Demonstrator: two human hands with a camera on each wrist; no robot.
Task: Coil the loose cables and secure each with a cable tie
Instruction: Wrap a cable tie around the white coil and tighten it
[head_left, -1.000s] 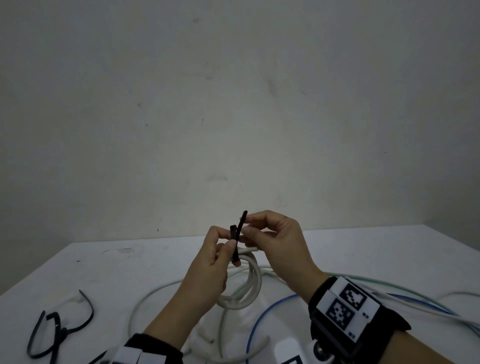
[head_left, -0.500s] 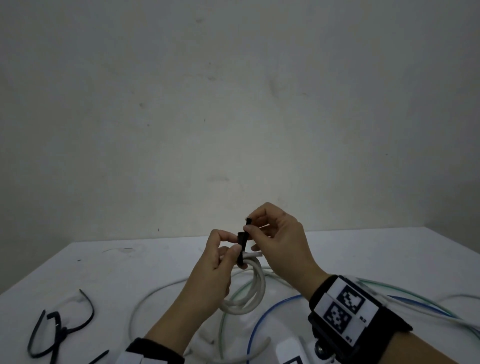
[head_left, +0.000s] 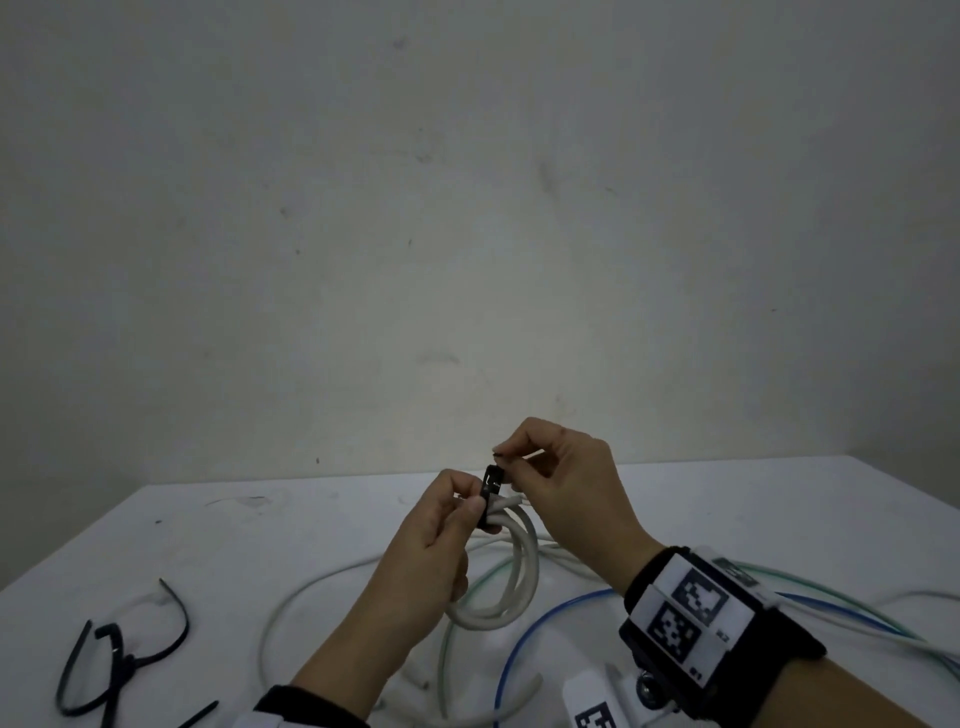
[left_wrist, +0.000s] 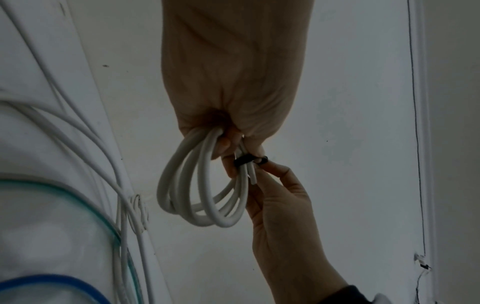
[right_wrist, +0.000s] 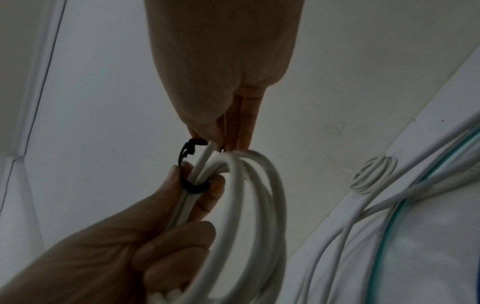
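Observation:
A white cable, coiled in several loops (head_left: 519, 587), hangs from my left hand (head_left: 470, 506) above the table. That hand grips the bundled strands where a black cable tie (head_left: 491, 486) wraps them. My right hand (head_left: 506, 457) pinches the tie's free end just above the tie's head. In the left wrist view the tie (left_wrist: 245, 161) bands the strands of the coil (left_wrist: 202, 197) beside a cut cable end. The right wrist view shows the tie (right_wrist: 193, 187) as a small loop round the coil (right_wrist: 249, 195), with its tail curving up into my right fingertips (right_wrist: 205, 133).
Several black cable ties (head_left: 119, 660) lie at the table's (head_left: 260, 530) front left. Loose white (head_left: 291, 603), green (head_left: 467, 587) and blue (head_left: 524, 639) cables sprawl under my hands. A small tied white coil (right_wrist: 374, 176) lies on the table. A plain wall stands behind.
The tie's tail stood upright above my hands a second ago; now it is drawn short into my right fingertips, and the loop sits closer round the coil.

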